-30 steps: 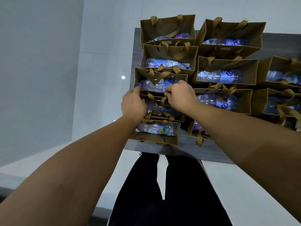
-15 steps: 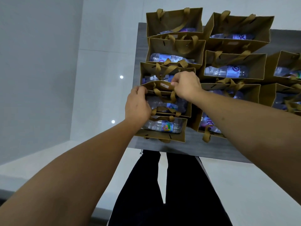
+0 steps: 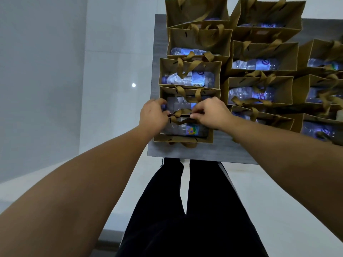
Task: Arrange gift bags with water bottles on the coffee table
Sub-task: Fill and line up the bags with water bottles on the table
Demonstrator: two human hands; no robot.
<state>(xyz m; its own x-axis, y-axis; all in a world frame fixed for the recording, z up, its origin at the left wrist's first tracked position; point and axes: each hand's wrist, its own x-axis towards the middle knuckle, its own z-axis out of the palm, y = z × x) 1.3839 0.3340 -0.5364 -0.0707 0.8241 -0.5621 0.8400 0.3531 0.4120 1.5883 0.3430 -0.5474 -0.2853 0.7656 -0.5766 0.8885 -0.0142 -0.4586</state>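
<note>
Pinching the rim of the nearest brown paper gift bag (image 3: 182,138) with left hand (image 3: 152,114) and right hand (image 3: 210,112), I judge the grey worktop (image 3: 185,152) nearly filled, only bottom-centre straightening left.

Brown paper gift bags (image 3: 263,54) with ribbon handles stand upright in tight rows on the grey tabletop (image 3: 219,154), each holding a water bottle (image 3: 187,78) lying flat.

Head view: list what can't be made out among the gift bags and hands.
- Fingertips of the left hand and right hand: curled into the bag rims, grip unclear.
- Far-right bags: cut by the frame edge.
- Top bag: upper rim cut off.
- Bottle labels: too blurred to read.
</note>
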